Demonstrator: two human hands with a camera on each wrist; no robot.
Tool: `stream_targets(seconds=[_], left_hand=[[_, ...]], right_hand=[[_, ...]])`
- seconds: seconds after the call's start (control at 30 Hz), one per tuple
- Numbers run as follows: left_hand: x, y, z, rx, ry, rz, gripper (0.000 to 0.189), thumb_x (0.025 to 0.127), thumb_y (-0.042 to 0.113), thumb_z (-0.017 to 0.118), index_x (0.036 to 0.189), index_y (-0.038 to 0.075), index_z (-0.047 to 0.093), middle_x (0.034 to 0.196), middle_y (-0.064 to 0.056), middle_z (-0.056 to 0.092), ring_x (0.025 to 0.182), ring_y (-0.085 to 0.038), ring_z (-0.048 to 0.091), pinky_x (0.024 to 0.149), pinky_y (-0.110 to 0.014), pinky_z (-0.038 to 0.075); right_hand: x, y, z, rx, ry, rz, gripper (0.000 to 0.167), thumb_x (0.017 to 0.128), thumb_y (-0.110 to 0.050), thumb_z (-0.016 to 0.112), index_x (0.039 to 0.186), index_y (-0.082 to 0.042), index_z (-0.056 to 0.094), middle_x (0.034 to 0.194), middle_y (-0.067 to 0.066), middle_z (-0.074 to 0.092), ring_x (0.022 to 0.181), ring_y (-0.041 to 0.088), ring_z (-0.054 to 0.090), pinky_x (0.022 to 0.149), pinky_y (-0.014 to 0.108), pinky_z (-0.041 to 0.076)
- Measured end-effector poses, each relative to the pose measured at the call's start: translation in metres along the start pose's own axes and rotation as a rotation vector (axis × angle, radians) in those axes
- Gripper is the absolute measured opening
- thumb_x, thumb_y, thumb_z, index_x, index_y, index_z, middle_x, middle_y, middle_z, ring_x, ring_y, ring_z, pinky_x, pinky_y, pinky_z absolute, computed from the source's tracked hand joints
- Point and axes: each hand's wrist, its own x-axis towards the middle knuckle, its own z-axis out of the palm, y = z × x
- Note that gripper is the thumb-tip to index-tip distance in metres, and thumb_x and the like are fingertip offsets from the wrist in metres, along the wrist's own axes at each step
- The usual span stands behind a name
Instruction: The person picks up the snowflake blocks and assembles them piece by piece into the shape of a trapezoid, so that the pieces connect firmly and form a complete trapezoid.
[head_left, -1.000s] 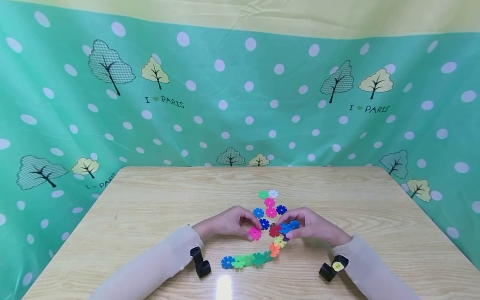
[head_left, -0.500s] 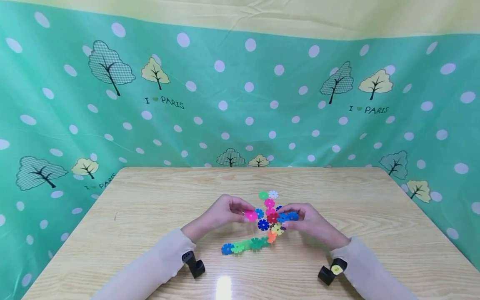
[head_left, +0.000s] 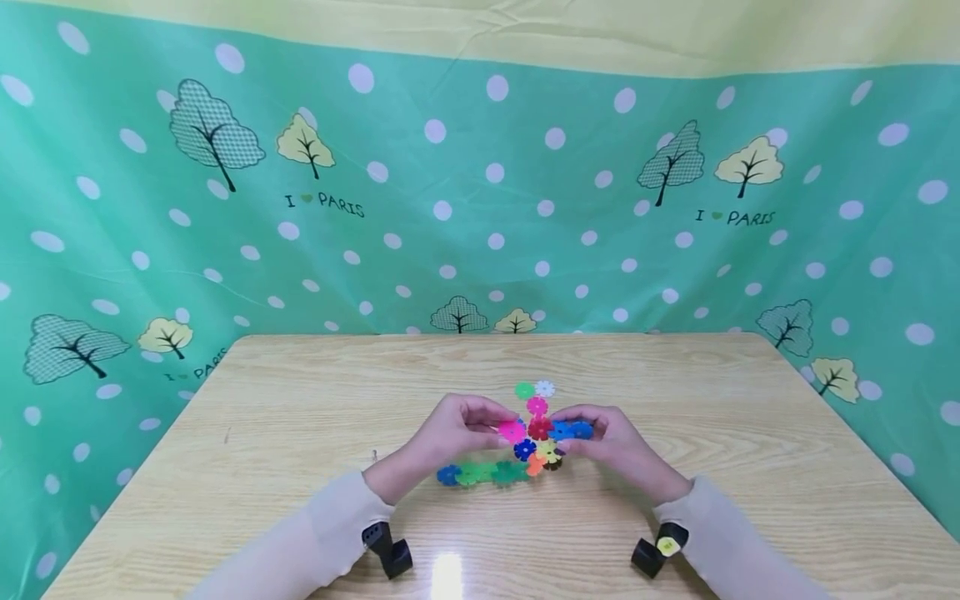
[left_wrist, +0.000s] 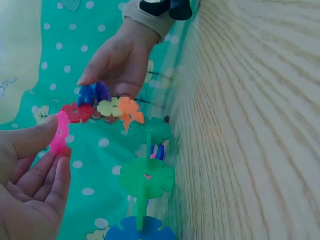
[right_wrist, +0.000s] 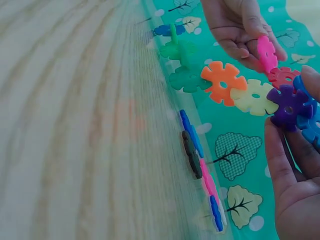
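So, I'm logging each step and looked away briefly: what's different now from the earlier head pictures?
The left hand has carried its pink disc up the head view, to the red disc's edge; whether they interlock is unclear. The right hand has shifted the colored chain the same way. Nothing was let go: each hand keeps its hold. The loose green disc and white disc stayed put.
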Motion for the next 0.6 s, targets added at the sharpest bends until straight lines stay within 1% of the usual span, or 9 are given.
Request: stream_targets(seconds=[0.07, 0.2, 0.27, 0.37, 0.47, 0.6], left_hand=[[-0.0004, -0.0002, 0.0014, 0.003, 0.004, -0.001, 0.027, 0.081, 0.002, 0.071, 0.108, 0.001, 0.068, 0.104, -0.011, 0.070, 0.088, -0.017, 0.067, 0.076, -0.027, 0.055], [0.0000, -0.0012, 0.0030, 0.008, -0.001, 0.001, 0.027, 0.082, 0.004, 0.071, 0.108, 0.002, 0.069, 0.104, -0.010, 0.070, 0.089, -0.016, 0.067, 0.076, -0.026, 0.055], [0.0001, -0.0011, 0.0033, 0.011, -0.003, 0.000, 0.026, 0.082, 0.004, 0.071, 0.109, 0.003, 0.069, 0.105, -0.010, 0.070, 0.090, -0.015, 0.067, 0.076, -0.025, 0.055], [0.0000, -0.0010, 0.0036, 0.006, -0.001, -0.003, 0.026, 0.083, 0.005, 0.071, 0.109, 0.003, 0.069, 0.105, -0.010, 0.070, 0.090, -0.016, 0.067, 0.076, -0.026, 0.055], [0.0002, -0.0004, 0.0040, -0.005, -0.003, 0.000, 0.026, 0.083, 0.004, 0.070, 0.109, 0.002, 0.068, 0.105, -0.011, 0.069, 0.090, -0.017, 0.067, 0.076, -0.026, 0.055], [0.0011, 0.0004, 0.0049, -0.023, -0.025, 0.006, 0.027, 0.083, 0.002, 0.070, 0.110, 0.000, 0.067, 0.106, -0.013, 0.069, 0.090, -0.018, 0.067, 0.076, -0.027, 0.055]], right_hand=[[-0.0002, -0.0003, 0.0007, -0.011, 0.001, 0.003, 0.031, 0.086, -0.018, 0.070, 0.114, -0.006, 0.065, 0.111, 0.013, 0.065, 0.082, 0.012, 0.061, 0.062, 0.019, 0.048], [-0.0007, -0.0010, 0.0014, 0.000, -0.002, 0.007, 0.032, 0.086, -0.017, 0.070, 0.115, -0.005, 0.064, 0.110, 0.014, 0.065, 0.083, 0.013, 0.061, 0.064, 0.020, 0.049], [-0.0008, -0.0016, 0.0018, 0.016, -0.006, 0.009, 0.032, 0.086, -0.017, 0.069, 0.115, -0.005, 0.064, 0.111, 0.014, 0.065, 0.087, 0.014, 0.062, 0.070, 0.022, 0.052], [-0.0010, -0.0028, 0.0026, 0.034, -0.013, 0.015, 0.033, 0.086, -0.018, 0.069, 0.116, -0.005, 0.064, 0.110, 0.014, 0.065, 0.089, 0.016, 0.063, 0.075, 0.025, 0.054], [-0.0014, -0.0043, 0.0032, 0.038, -0.013, 0.011, 0.033, 0.086, -0.017, 0.069, 0.116, -0.005, 0.063, 0.110, 0.014, 0.065, 0.089, 0.016, 0.064, 0.075, 0.026, 0.055], [-0.0020, -0.0052, 0.0033, 0.038, -0.013, 0.013, 0.033, 0.086, -0.016, 0.070, 0.116, -0.004, 0.064, 0.110, 0.014, 0.065, 0.087, 0.014, 0.063, 0.072, 0.024, 0.054]])
